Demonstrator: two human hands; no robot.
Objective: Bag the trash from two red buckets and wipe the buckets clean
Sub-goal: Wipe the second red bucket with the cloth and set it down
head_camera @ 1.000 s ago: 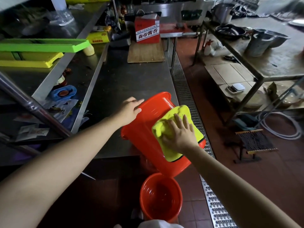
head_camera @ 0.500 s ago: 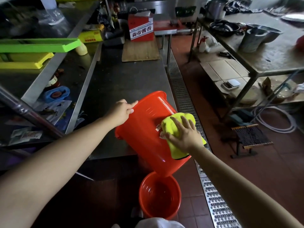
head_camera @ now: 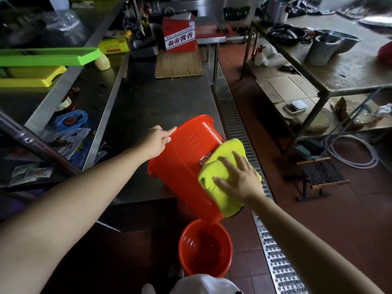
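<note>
Against the bucket (head_camera: 182, 166), right hand (head_camera: 239, 179) apparently flat.

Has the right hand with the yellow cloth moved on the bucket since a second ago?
Yes. The right hand and yellow cloth slid along the tipped red bucket, now beside its label.
</note>
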